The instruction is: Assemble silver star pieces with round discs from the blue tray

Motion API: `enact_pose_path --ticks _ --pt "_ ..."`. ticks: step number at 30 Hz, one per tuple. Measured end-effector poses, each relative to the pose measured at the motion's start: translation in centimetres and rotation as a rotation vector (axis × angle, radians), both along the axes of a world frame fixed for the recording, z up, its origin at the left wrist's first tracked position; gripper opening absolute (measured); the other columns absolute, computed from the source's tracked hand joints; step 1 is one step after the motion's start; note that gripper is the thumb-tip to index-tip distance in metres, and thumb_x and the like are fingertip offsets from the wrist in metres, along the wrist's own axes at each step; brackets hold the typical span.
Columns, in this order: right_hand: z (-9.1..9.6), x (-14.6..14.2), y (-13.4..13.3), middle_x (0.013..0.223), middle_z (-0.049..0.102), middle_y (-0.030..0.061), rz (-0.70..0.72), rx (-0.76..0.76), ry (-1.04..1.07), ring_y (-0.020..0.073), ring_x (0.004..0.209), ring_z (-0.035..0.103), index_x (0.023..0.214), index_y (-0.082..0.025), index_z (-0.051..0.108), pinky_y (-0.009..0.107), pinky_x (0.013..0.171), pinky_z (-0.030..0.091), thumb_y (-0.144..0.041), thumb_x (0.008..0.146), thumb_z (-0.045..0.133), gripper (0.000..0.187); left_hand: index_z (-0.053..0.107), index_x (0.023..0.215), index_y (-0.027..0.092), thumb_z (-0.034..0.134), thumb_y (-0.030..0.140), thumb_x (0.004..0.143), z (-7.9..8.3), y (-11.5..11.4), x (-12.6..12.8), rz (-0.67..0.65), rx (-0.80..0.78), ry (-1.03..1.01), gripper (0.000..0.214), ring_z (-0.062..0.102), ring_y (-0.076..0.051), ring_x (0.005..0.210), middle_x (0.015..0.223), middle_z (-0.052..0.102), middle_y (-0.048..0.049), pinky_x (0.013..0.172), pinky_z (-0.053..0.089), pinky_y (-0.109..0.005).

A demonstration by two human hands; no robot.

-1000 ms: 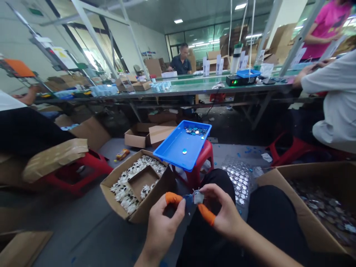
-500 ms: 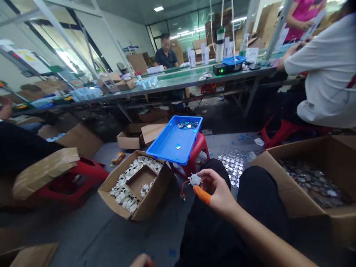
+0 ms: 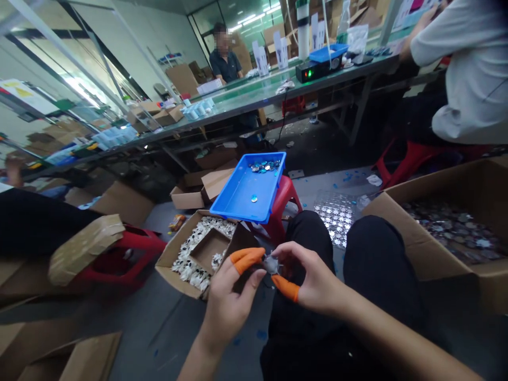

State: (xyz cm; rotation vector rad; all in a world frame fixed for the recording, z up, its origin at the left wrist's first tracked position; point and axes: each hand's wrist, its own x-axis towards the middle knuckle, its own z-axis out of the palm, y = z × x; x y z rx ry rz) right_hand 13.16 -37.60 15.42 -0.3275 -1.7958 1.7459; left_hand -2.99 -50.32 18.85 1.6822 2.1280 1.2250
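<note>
Above my lap, my right hand (image 3: pixel 313 278) pinches a small round whitish part with short prongs (image 3: pixel 272 264) between its fingers and an orange-covered thumb. My left hand (image 3: pixel 234 288), with orange finger covers, closes on the same part from the other side. The fingertips hide much of it, and the red wire is hidden too. Just beyond the hands, a cardboard box (image 3: pixel 174 275) holds many white parts with dark spots and a smaller carton (image 3: pixel 208 248). A blue tray (image 3: pixel 238 198) with shiny round discs (image 3: pixel 265 166) rests on a red stool (image 3: pixel 288 201).
At right stands a large cardboard box (image 3: pixel 391 214) of shiny discs. A clear plastic sheet with silvery shapes (image 3: pixel 337 219) lies on the floor beyond my knees. A green-topped workbench (image 3: pixel 246 90) crosses behind; people are around it. Another red stool (image 3: pixel 130 259) is at left.
My left hand has risen from the bottom edge to meet the part in my right hand. The part's dangling red wire is no longer visible. The camera view has tilted and shifted down.
</note>
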Motion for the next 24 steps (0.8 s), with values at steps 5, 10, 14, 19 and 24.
enact_pose_path --ticks 5,10,14,19,24 --pt "-0.3 1.3 0.5 0.097 0.064 0.0035 -0.036 -0.015 0.049 0.0153 0.08 0.059 0.123 -0.024 0.059 0.029 0.072 0.053 -0.023 0.081 0.077 0.046 0.07 0.12 0.029 0.07 0.027 0.091 -2.0 0.7 1.7 0.029 0.029 -0.168 0.029 0.067 -0.023 0.107 0.117 0.068 -0.0056 0.097 0.056 -0.035" --pt "-0.9 1.4 0.7 0.094 0.065 0.0036 -0.041 -0.165 0.054 0.0157 0.077 0.059 0.117 -0.024 0.065 0.029 0.07 0.052 -0.029 0.079 0.082 0.042 0.072 0.112 0.027 0.073 0.029 0.089 -2.3 1.5 2.9 0.076 0.044 -0.361 0.024 0.068 -0.022 0.103 0.11 0.07 -0.0053 0.091 0.059 -0.032" --pt "-1.3 1.4 1.3 0.102 0.064 0.0055 -0.05 -0.179 0.09 0.0143 0.076 0.056 0.116 -0.025 0.072 0.029 0.067 0.051 -0.033 0.078 0.083 0.04 0.072 0.112 0.028 0.075 0.025 0.087 -2.3 2.0 2.8 0.061 0.076 -0.272 0.025 0.068 -0.021 0.099 0.108 0.069 -0.0044 0.088 0.059 -0.032" --pt "-1.8 1.4 1.8 0.117 0.062 0.0077 -0.058 -0.22 0.094 0.0139 0.078 0.055 0.114 -0.028 0.075 0.028 0.065 0.05 -0.036 0.075 0.085 0.041 0.072 0.118 0.03 0.073 0.011 0.086 -2.0 2.3 2.5 0.001 0.194 0.068 0.037 0.068 -0.019 0.093 0.106 0.069 -0.0033 0.084 0.058 -0.03" --pt "-2.0 1.4 1.9 0.109 0.066 0.0064 -0.006 -0.342 0.073 0.0133 0.076 0.054 0.115 -0.025 0.075 0.028 0.066 0.048 -0.034 0.074 0.086 0.044 0.07 0.122 0.028 0.071 0.003 0.084 -1.3 2.2 2.4 -0.078 0.208 0.306 0.046 0.069 -0.019 0.092 0.107 0.07 -0.0047 0.085 0.057 -0.03"
